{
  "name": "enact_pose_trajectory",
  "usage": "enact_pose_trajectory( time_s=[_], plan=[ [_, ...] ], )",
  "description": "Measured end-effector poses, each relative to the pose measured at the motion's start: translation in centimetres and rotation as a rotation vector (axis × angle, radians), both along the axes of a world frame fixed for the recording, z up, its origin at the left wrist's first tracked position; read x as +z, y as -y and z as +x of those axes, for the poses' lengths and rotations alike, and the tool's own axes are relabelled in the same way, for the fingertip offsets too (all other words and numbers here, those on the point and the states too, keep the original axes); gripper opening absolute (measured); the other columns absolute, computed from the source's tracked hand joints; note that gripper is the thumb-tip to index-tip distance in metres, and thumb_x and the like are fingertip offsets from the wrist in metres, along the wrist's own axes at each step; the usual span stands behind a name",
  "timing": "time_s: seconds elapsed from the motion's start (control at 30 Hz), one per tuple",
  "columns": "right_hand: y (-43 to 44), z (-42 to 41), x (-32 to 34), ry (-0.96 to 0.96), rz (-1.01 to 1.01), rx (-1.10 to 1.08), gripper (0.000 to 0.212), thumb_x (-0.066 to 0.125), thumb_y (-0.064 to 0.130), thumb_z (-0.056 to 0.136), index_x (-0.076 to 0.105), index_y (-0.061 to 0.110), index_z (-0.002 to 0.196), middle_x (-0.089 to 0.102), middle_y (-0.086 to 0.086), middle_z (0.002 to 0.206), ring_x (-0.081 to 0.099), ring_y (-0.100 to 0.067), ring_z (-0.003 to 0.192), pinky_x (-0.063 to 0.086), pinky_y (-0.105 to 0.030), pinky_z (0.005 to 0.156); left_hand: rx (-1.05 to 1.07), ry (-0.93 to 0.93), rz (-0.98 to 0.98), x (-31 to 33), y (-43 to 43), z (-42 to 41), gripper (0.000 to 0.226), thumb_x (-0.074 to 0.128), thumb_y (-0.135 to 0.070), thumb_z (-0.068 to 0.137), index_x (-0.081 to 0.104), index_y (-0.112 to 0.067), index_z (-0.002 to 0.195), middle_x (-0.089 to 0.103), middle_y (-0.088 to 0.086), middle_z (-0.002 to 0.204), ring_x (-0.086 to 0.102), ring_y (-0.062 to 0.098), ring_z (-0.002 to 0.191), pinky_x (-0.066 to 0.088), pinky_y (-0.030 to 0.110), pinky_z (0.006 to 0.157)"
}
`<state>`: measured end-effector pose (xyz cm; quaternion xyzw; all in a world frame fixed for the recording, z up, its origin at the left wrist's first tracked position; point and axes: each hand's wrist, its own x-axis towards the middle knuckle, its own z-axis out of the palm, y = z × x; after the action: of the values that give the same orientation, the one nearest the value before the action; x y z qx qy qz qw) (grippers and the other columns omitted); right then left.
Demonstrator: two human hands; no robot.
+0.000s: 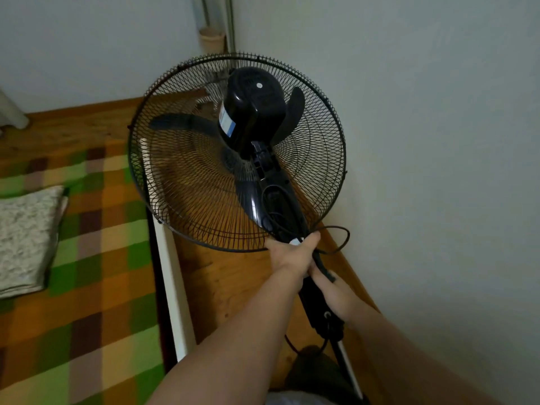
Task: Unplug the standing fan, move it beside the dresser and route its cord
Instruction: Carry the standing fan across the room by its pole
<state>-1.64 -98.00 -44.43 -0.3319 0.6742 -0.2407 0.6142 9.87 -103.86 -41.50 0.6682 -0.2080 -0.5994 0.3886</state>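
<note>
Standing fan (251,118): black, with a round wire cage, three dark blades and a domed motor housing bearing a white dot and a pale label. It is seen from behind and leans away, its head above and beyond both hands. The left hand (295,252) grips the neck just under the cage. The right hand (336,293) grips the column just below.
Cord (346,238): black and thin, looping out just right of the left hand.

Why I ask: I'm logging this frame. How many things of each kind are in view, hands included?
Standing fan: 1
Cord: 1
Hands: 2, the left hand and the right hand, both gripping the fan's stem
Checked blanket: 1
Patterned pillow: 1
Total: 6
</note>
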Motion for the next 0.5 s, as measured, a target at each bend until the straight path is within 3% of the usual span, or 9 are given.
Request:
enact_pose_trajectory(
  time_s=[0.1,0.2,0.27,0.43,0.5],
  plan=[
    [3.6,1.9,0.7,0.006,0.001,0.016,0.124,0.062,0.089,0.059,0.034,0.016,0.154,0.05,-0.013,0.148,0.049,-0.034,0.134,0.04,-0.053,0.112,0.015,0.01,-0.01,-0.1,3.3,1.5,0.078,0.088,-0.043,0.063,0.029,-0.024,0.109,0.048,-0.009,0.091,0.052,0.013,0.08,0.046,0.03,0.074],
    [8.0,4.1,0.0,0.049,0.012,-0.024,0.072,0.056,0.051,0.095,0.04,0.007,0.15,0.05,-0.019,0.145,0.048,-0.036,0.134,0.036,-0.051,0.114,0.025,0.039,-0.011,-0.5,7.0,2.7,0.08,0.088,-0.043,0.063,0.031,-0.02,0.114,0.052,-0.003,0.1,0.055,0.02,0.093,0.048,0.032,0.079],
    [11.1,5.0,-1.0,0.038,0.034,-0.046,0.057,0.049,0.036,0.103,0.041,0.003,0.148,0.047,-0.022,0.147,0.043,-0.037,0.137,0.032,-0.049,0.116,0.03,0.06,0.008,-1.1,9.7,3.3,0.083,0.088,-0.043,0.064,0.033,-0.017,0.12,0.052,0.001,0.106,0.055,0.021,0.096,0.049,0.032,0.08],
    [19.0,4.5,-1.1,0.016,0.031,0.143,0.063,0.05,0.064,0.093,0.059,0.016,0.133,0.068,-0.01,0.123,0.065,-0.029,0.112,0.047,-0.052,0.105,0.05,0.096,0.038,-2.6,18.5,4.1,0.081,0.088,-0.044,0.065,0.032,-0.016,0.116,0.048,-0.003,0.095,0.053,0.02,0.092,0.045,0.03,0.077],
    [22.2,4.2,-1.3,-0.007,0.046,0.196,0.073,0.048,0.075,0.087,0.057,0.021,0.136,0.067,-0.005,0.125,0.065,-0.026,0.112,0.048,-0.05,0.104,0.051,0.103,0.065,-2.7,21.7,4.1,0.08,0.088,-0.045,0.064,0.031,-0.019,0.112,0.047,-0.004,0.093,0.052,0.02,0.091,0.045,0.03,0.077]
  ],
)
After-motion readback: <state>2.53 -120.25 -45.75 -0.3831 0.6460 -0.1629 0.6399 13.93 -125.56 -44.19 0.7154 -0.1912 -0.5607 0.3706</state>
